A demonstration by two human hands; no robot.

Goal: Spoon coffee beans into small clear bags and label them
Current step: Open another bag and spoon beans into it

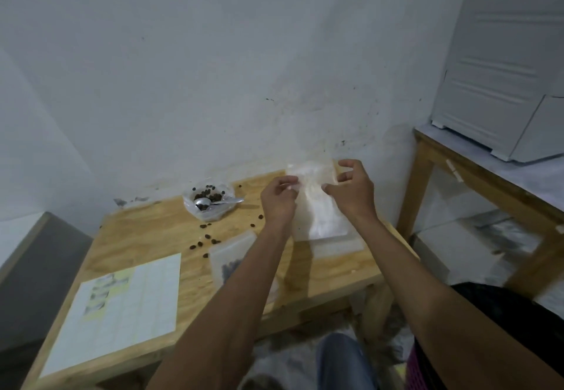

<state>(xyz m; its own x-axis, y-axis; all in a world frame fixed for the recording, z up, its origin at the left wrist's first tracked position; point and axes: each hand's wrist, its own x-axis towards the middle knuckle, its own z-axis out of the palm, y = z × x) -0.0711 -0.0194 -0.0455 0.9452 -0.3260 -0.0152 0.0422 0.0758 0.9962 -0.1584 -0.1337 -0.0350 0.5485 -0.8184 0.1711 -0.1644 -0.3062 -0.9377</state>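
I hold a small clear bag (317,203) up over the far right part of the wooden table (146,237). My left hand (279,200) pinches its top left edge. My right hand (351,189) pinches the right edge near the top, with the other fingers spread. An open plastic bag of coffee beans (209,198) sits at the table's far side, and a metal spoon (213,203) rests in it. Another clear bag (230,255) with some beans lies flat under my left forearm. A label sheet (122,307) lies at the near left.
Several loose beans (210,238) are scattered on the table between the bean bag and the flat bag. More clear bags (338,246) lie flat under the held one. A second wooden table (476,182) with a white plastic drawer unit (500,78) stands on the right.
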